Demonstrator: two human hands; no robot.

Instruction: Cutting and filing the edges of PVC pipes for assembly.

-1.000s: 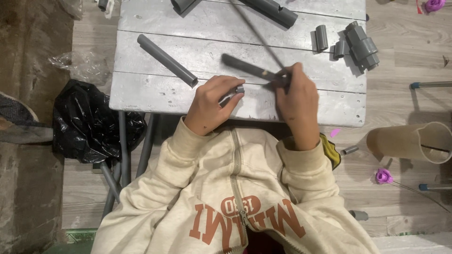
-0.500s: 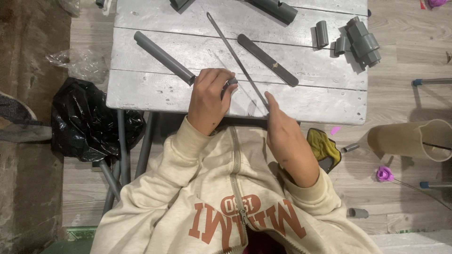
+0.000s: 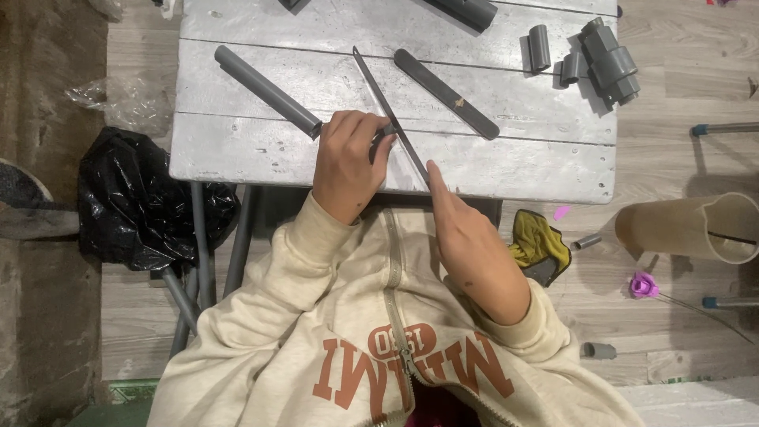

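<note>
- Pinching a small grey pipe piece (image 3: pixel 385 134), the left hand (image 3: pixel 345 162) curls shut round it at the near edge of the grey plank table (image 3: pixel 237 150).
- Right hand (image 3: pixel 466 237), fingers pressed together, grips the near end of a long thin metal blade (image 3: pixel 389 115) laid against the piece.
- Judged light, rigid and smooth, the piece may slip; hold it across its sides.
- Blade: stiff, narrow; grasp by its near end.
- Long grey pipe (image 3: pixel 265 89) lies left of the piece.
</note>
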